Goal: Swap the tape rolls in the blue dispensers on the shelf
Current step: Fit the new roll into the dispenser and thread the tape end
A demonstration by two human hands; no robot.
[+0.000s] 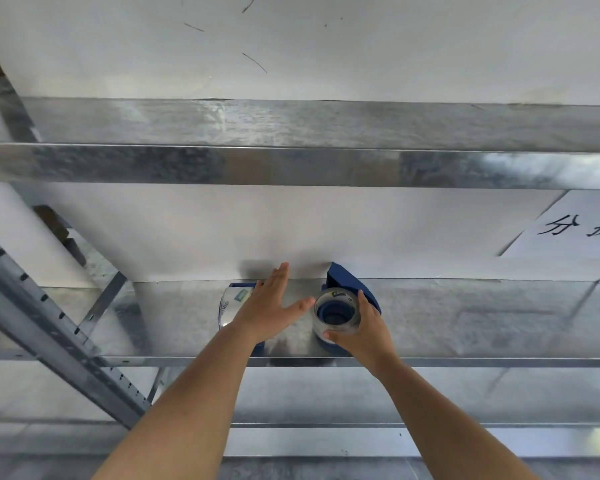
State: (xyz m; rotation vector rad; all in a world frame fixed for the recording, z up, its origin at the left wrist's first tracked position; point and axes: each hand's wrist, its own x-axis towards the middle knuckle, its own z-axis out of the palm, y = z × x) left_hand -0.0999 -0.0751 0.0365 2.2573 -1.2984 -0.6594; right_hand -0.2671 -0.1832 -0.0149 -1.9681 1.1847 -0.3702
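Note:
Two blue tape dispensers lie on the metal shelf. Over the left dispenser, which carries a clear tape roll with a white label, my left hand hovers flat with straight fingers and hides most of it. My right hand curls its thumb and fingers round the clear tape roll that sits on the hub of the right dispenser. That dispenser's blue body rises behind the roll.
A galvanised shelf beam crosses overhead. A slanted perforated upright stands at the left. A white sheet with black characters hangs on the wall at the right. A lower shelf sits beneath my arms.

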